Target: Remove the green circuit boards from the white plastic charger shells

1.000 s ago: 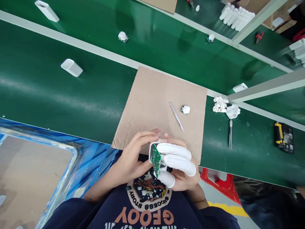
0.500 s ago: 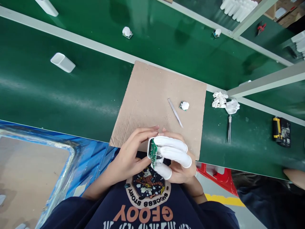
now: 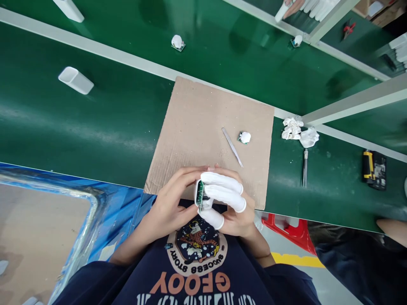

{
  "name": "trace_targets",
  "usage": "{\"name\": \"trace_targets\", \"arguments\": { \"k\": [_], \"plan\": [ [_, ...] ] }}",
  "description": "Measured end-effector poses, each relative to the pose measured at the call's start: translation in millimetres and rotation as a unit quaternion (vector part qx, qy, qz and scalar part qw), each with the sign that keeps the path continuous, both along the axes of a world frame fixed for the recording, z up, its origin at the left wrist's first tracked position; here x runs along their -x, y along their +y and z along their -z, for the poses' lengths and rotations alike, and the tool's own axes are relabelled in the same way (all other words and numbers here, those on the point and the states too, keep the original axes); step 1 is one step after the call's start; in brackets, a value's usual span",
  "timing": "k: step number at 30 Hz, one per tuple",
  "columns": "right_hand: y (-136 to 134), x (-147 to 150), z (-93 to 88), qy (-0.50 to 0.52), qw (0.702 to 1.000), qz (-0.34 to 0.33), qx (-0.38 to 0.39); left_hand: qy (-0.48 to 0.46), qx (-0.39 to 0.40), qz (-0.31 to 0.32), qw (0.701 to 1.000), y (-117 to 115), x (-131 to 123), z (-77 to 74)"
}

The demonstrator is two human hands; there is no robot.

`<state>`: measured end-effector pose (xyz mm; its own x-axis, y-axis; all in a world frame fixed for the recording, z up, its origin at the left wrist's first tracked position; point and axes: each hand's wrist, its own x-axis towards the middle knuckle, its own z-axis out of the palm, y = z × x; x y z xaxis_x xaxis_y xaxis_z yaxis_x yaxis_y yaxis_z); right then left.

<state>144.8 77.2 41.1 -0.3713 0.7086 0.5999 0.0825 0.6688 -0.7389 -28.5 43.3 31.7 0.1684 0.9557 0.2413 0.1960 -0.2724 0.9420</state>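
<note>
In front of my chest, my left hand (image 3: pixel 173 199) is closed around a white plastic housing (image 3: pixel 196 191), its open end facing right. My right hand (image 3: pixel 238 207), with white finger cots on the thumb and two fingers, grips a green circuit board (image 3: pixel 200 195) at that open end. The board stands edge-on, partly inside the rim; how deep it sits is hidden by the fingers. Beyond my hands lies a cardboard sheet (image 3: pixel 193 123). Metal tweezers (image 3: pixel 232 147) rest on it, beside a small circuit board with a white dome (image 3: pixel 244 137).
A white housing (image 3: pixel 76 80) lies at left, another (image 3: pixel 70 10) behind the rail. Domed boards (image 3: pixel 178 42) sit on the far side. Crumpled white finger cots (image 3: pixel 292 128), a slim metal tool (image 3: pixel 305 167) and a yellow-black kit (image 3: pixel 374 169) lie right. A co-worker's hand (image 3: pixel 294 7) holds a white piece.
The green board has turned more edge-on and sits closer against the housing's opening. Both my hands have shifted slightly up and left. A co-worker's hand has appeared at the top right.
</note>
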Motion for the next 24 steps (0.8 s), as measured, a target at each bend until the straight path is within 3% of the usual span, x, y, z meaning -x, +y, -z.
{"name": "trace_targets", "arguments": {
  "k": [5,12,19,24],
  "plan": [
    [5.0,-14.5,0.4,-0.055,0.998,0.014,-0.026,0.018,0.006,0.008,1.0,1.3,1.5,0.3],
    [14.9,-29.7,9.7,-0.156,0.975,-0.014,-0.156,0.013,-0.016,0.02,1.0,3.6,-0.7,-0.8],
    [15.6,-43.6,8.0,-0.097,0.993,-0.027,-0.059,0.026,0.013,0.082,0.996,8.1,3.5,-7.3],
    [14.8,-52.4,5.7,-0.123,0.988,-0.014,-0.091,0.003,0.004,0.108,0.994,14.7,4.5,-6.3]
  ]
}}
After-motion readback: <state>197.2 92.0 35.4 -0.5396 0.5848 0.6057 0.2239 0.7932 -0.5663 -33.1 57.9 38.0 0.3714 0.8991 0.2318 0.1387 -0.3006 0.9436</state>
